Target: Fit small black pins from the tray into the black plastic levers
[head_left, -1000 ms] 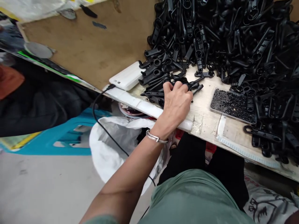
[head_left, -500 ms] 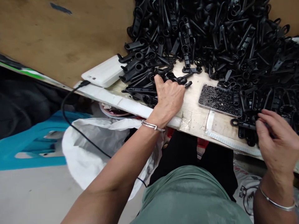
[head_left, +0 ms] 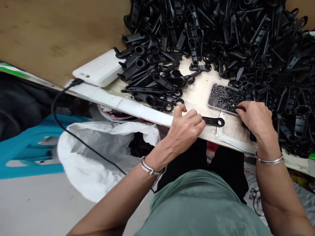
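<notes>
Left hand (head_left: 186, 129) curls over one end of a slim black part (head_left: 213, 121), closed round it, with the ring end poking out to the right, low above or on the pale surface (head_left: 197, 95), close to its front edge. Over at the clear tray (head_left: 221, 109), right hand (head_left: 259, 119) has thumb and forefinger drawn together at the near right corner, right by the small black pieces (head_left: 223, 95); whether one is pinched there, I cannot tell. That part looks like moulded plastic, so I'd call it light and stiff, a touch slick on its smooth faces, hardly fragile, though the ring's thin wall would be the spot to treat kindly. Best hold, I'd say, is along the flat shank, thumb and fingers on opposite edges, leaving the ring uncovered. Those tiny pieces look light and hard, easily dropped, one for the very fingertips. Behind it all, a big heap of black parts (head_left: 221, 36) fills the back, a smaller cluster (head_left: 150, 75) lies just beyond the left hand, and a white box (head_left: 98, 70) sits beside that.
</notes>
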`<act>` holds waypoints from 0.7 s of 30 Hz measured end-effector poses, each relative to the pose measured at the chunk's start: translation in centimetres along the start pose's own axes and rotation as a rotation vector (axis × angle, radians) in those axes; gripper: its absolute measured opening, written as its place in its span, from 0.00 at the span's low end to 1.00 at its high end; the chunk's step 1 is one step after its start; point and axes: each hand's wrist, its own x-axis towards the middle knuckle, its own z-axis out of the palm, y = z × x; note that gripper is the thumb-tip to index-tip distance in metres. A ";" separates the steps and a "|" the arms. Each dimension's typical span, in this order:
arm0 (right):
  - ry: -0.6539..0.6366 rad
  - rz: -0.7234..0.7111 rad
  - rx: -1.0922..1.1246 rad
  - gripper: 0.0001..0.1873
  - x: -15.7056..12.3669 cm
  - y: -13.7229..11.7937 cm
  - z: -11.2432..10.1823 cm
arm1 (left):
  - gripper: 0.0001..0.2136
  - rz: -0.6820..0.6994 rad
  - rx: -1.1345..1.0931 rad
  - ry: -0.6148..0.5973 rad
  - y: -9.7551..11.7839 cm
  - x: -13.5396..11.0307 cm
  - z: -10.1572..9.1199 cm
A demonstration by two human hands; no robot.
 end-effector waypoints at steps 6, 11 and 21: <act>-0.070 0.048 -0.089 0.11 1.7 -0.3 0.7 | 0.13 -0.047 -0.053 -0.043 -0.1 -0.6 0.1; -0.032 0.032 -0.045 0.10 1.6 -0.2 0.7 | 0.11 -0.074 -0.146 -0.088 -0.1 -1.1 0.3; 0.120 -0.027 0.340 0.10 -0.6 0.6 0.4 | 0.07 -0.071 -0.249 -0.072 -0.7 -0.4 -0.2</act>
